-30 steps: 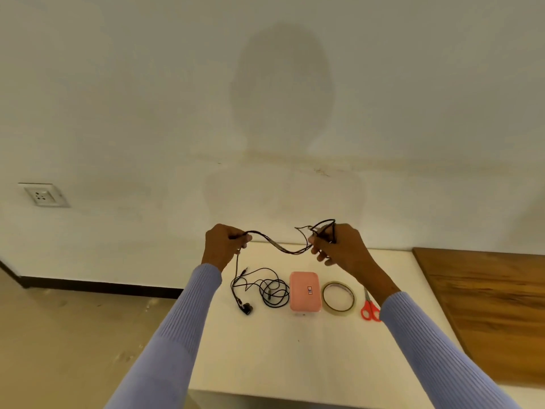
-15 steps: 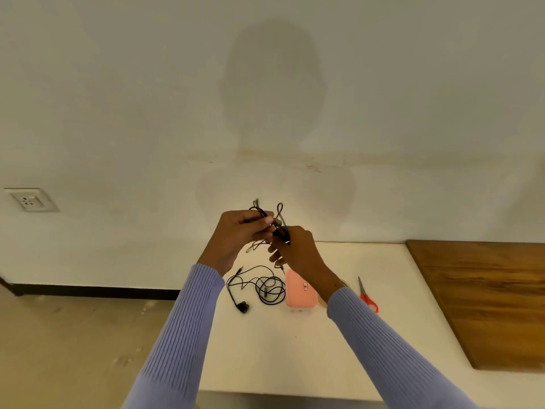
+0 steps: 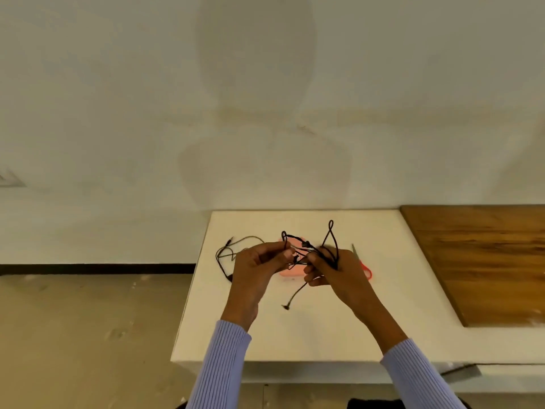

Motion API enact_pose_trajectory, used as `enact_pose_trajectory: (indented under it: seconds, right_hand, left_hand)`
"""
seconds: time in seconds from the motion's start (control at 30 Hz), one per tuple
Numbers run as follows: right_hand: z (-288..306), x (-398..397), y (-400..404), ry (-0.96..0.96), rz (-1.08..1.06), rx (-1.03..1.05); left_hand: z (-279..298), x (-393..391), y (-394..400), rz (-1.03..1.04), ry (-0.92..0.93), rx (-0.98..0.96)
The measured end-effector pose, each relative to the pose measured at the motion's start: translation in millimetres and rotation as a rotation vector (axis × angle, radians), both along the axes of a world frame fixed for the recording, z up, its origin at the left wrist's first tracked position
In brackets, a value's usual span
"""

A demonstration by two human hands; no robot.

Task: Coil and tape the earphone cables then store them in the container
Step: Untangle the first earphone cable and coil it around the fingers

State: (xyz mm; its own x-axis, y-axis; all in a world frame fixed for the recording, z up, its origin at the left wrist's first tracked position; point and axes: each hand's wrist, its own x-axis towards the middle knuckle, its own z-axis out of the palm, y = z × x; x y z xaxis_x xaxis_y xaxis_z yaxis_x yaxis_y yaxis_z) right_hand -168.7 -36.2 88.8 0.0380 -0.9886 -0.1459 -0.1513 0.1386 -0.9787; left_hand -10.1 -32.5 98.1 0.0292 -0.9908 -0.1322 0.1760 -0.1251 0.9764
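left hand and right hand both pinch the thin black earphone cable, held looped above the white table; pink rectangular container lies under the hands.

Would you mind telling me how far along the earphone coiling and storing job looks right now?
Nothing looks finished yet. In hand: the left hand and right hand are looping one black earphone cable, its plug end dangling. Left: taping it, then the second cable lying loose on the white table, then storing both in the pink container.
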Motion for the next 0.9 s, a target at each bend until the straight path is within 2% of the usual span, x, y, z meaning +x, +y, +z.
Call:
enact_pose_trajectory:
  seconds: [0.2, 0.4, 0.53, 0.7, 0.9]
  right_hand:
    - [-43.6, -9.9, 1.2, 0.046, 0.013, 0.077]
    - [-53.8, -22.5, -3.9, 0.085, 0.007, 0.092]
    - [-48.0, -24.4, -1.1, 0.009, -0.031, 0.100]
    - [-39.2, -21.9, 4.7, -0.116, -0.055, 0.138]
    - [-28.9, -26.2, 4.7, -0.438, -0.069, 0.188]
  left_hand:
    - [-47.6, -2.4, 3.6, 0.074, -0.080, 0.090]
    - [-71.9, -2.7, -2.7, -0.032, -0.273, 0.120]
    - [-77.3, 1.0, -4.6, 0.002, -0.499, 0.055]
    - [-89.5, 1.4, -6.9, -0.127, -0.710, 0.037]
    - [-87.9, -2.6, -6.6, -0.307, -0.873, 0.022]
